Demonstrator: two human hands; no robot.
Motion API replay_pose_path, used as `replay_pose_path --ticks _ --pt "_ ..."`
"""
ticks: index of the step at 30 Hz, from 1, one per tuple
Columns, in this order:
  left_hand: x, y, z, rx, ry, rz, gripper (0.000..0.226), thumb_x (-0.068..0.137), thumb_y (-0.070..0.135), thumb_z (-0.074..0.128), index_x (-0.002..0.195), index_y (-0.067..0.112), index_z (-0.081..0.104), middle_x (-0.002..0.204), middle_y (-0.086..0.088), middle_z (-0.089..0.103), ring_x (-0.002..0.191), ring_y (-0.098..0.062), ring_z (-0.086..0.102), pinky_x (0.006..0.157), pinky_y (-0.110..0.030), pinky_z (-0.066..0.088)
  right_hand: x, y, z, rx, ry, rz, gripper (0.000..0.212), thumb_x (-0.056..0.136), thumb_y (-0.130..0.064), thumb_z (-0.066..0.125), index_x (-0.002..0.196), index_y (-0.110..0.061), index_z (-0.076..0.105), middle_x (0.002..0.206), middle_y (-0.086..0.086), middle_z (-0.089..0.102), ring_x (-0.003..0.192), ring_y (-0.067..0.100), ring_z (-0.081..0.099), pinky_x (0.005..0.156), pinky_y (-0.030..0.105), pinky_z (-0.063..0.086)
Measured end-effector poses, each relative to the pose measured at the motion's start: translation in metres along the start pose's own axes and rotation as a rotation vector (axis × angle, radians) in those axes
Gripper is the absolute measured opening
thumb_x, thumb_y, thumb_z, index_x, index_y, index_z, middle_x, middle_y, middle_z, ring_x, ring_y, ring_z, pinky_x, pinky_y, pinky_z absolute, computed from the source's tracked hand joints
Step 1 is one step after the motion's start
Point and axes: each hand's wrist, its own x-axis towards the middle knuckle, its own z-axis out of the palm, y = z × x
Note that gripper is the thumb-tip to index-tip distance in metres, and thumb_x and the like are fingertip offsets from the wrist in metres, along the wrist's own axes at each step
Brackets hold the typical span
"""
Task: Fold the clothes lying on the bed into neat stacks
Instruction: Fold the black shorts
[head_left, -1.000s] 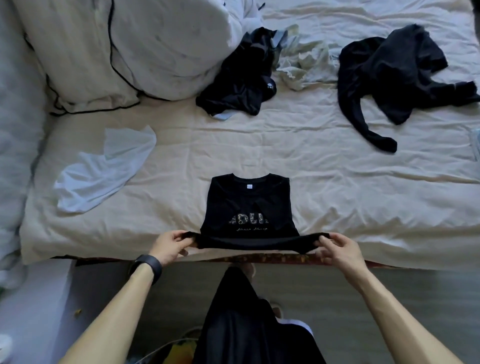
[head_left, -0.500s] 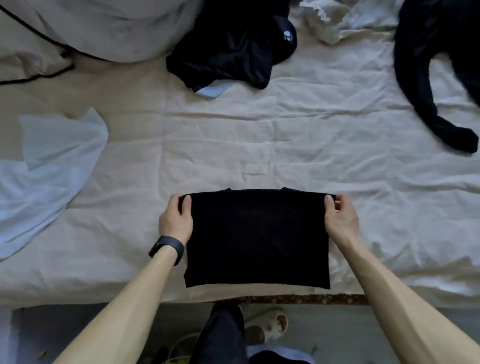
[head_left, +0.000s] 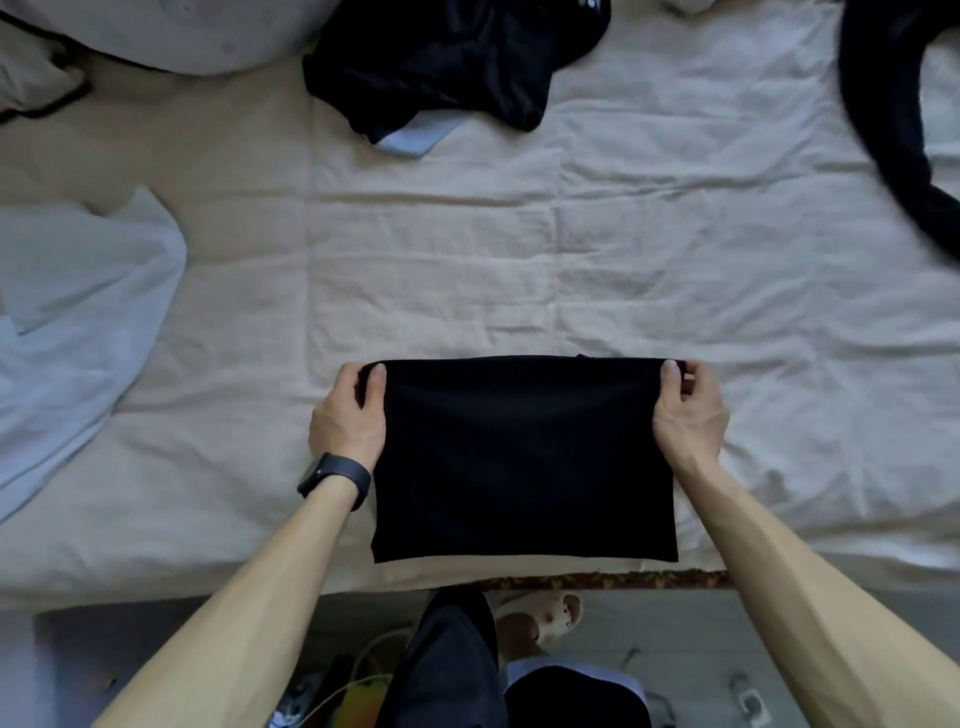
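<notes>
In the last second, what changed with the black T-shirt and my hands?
The left hand and right hand carried the near hem of the black T-shirt away from you, over the printed front to the collar, folding it in half. They still pinch that edge's corners. The light blue garment and crumpled black garment stay unfolded.

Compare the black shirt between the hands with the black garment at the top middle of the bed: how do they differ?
The black shirt lies flat as a neat rectangle; the black garment is a crumpled heap. The left hand and right hand pinch the black shirt's far corners; no hand touches the black garment. The black shirt is near the edge of the bed; the black garment lies farther back. Both are black.
</notes>
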Motion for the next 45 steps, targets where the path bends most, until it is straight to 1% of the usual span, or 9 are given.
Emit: replay_pose_path --ticks 3,7,10,13,21,24,28,39,45 --pt "-0.004 0.004 0.003 0.066 0.005 0.012 0.035 0.100 0.055 0.041 0.120 0.029 0.052 0.114 -0.004 0.065 0.103 -0.035 0.061 0.080 -0.039 0.046 -0.004 -0.003 0.001 0.042 0.023 0.024 0.029 0.102 -0.041 0.051 0.117 -0.017 0.059 0.097 -0.004 0.061 0.097 0.021 0.062 0.084 0.026 0.040" --pt "-0.049 -0.004 0.022 0.310 0.240 0.402 0.057 0.093 0.046 0.053 0.142 0.018 0.045 0.145 -0.012 0.045 0.130 -0.034 0.046 0.103 -0.052 0.035 -0.039 0.002 0.004 -0.173 0.139 -0.203 0.047 0.098 -0.041 0.053 0.134 -0.011 0.055 0.134 0.009 0.055 0.127 0.029 0.049 0.108 0.041 0.035" --pt "-0.095 -0.007 0.052 0.518 0.004 0.704 0.071 0.092 0.052 0.050 0.155 0.024 0.032 0.164 -0.005 0.024 0.150 -0.024 0.023 0.119 -0.056 0.016 -0.088 0.010 0.026 -0.421 0.016 -0.543 0.052 0.097 -0.041 0.051 0.142 -0.015 0.053 0.154 0.008 0.044 0.145 0.026 0.035 0.116 0.048 0.029" --pt "-0.100 -0.017 0.077 0.668 -0.161 0.773 0.077 0.091 0.063 0.043 0.158 0.035 0.017 0.168 0.002 0.005 0.154 -0.021 0.005 0.120 -0.054 -0.001 -0.098 0.031 0.051 -0.746 -0.201 -0.734 0.064 0.101 -0.053 0.037 0.160 -0.030 0.027 0.169 0.005 0.016 0.157 0.023 0.008 0.124 0.054 0.011" --pt "-0.041 -0.075 0.030 0.881 -0.081 0.772 0.073 0.094 0.067 0.022 0.158 0.034 0.010 0.168 0.004 -0.002 0.152 -0.015 -0.015 0.119 -0.051 -0.016 -0.042 0.059 0.011 -0.961 -0.144 -0.434 0.070 0.100 -0.062 0.016 0.160 -0.034 -0.007 0.166 0.001 -0.025 0.153 0.020 -0.024 0.121 0.062 -0.006" --pt "-0.067 -0.046 0.043 0.763 -0.094 0.817 0.076 0.091 0.065 0.032 0.158 0.036 0.011 0.168 0.003 -0.001 0.154 -0.019 -0.010 0.119 -0.051 -0.012 -0.080 0.052 0.020 -0.894 -0.182 -0.526 0.073 0.100 -0.060 0.026 0.161 -0.032 -0.001 0.168 0.003 -0.019 0.155 0.022 -0.018 0.121 0.059 -0.008" --pt "-0.085 -0.024 0.069 0.754 -0.168 0.858 0.076 0.091 0.068 0.035 0.158 0.040 0.012 0.168 0.002 0.000 0.154 -0.024 -0.006 0.120 -0.053 -0.013 -0.121 0.072 0.040 -0.925 -0.254 -0.868 0.069 0.101 -0.059 0.040 0.161 -0.032 0.020 0.170 0.008 0.007 0.156 0.027 0.008 0.122 0.061 0.012" --pt "-0.084 -0.047 0.065 0.741 -0.118 0.863 0.075 0.092 0.067 0.030 0.158 0.037 0.013 0.168 -0.001 0.001 0.154 -0.021 -0.002 0.120 -0.050 -0.013 -0.034 0.141 -0.065 -1.045 -0.259 -0.835 0.063 0.103 -0.049 0.023 0.161 -0.028 0.016 0.170 0.009 0.003 0.156 0.027 0.005 0.122 0.061 0.004" --pt "-0.181 0.002 0.143 0.688 -0.315 1.118 0.094 0.085 0.059 0.059 0.160 0.031 0.011 0.168 -0.005 0.002 0.153 -0.024 0.005 0.120 -0.054 0.000 0.000 0.143 -0.098 -1.020 -0.242 -0.759 0.068 0.100 -0.053 0.026 0.161 -0.025 0.022 0.170 0.009 0.004 0.156 0.028 0.004 0.122 0.060 0.003"
